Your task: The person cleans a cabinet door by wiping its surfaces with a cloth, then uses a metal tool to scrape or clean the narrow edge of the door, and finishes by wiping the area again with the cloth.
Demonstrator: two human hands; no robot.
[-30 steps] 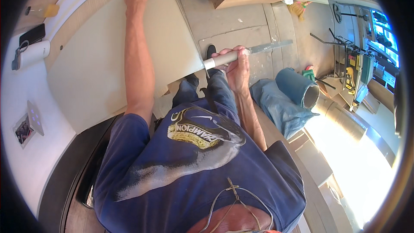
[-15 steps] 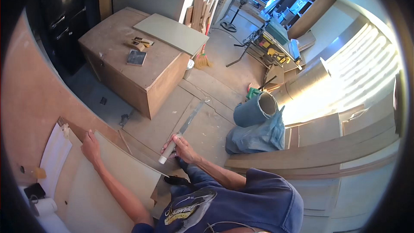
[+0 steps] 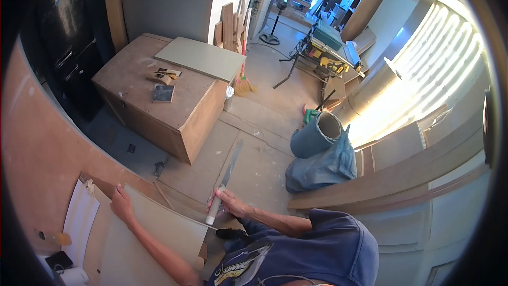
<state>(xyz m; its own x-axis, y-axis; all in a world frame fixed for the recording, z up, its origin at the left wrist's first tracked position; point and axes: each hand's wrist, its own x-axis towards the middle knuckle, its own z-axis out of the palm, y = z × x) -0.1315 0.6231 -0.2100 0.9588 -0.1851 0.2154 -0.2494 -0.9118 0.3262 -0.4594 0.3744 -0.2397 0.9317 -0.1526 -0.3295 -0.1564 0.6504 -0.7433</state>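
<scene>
My right hand (image 3: 232,203) is wrapped round the pale handle of a pull saw (image 3: 231,165). Its long, narrow metal blade points away from me over the floor; the teeth are too small to make out. At the left, my left hand (image 3: 122,205) grips the far edge of a cream-coloured panel (image 3: 164,228), fingers closed on it. The panel lies flat beside my body, and the saw's handle end is near its right corner. White strips (image 3: 81,217) lie on the panel's left side, close to my left hand.
Ahead stands a wooden box (image 3: 143,106) bearing a pale board (image 3: 201,57), a hand plane (image 3: 162,77) and a dark block (image 3: 163,93). On the right are a blue bin (image 3: 307,137), a blue sack (image 3: 323,167) and long planks (image 3: 370,188). A table saw (image 3: 328,55) stands farther off.
The view has shifted, so the box and floor sit lower in the picture. My right hand still holds the saw, its blade now more upright in the picture. My left hand stays on the panel's edge.
</scene>
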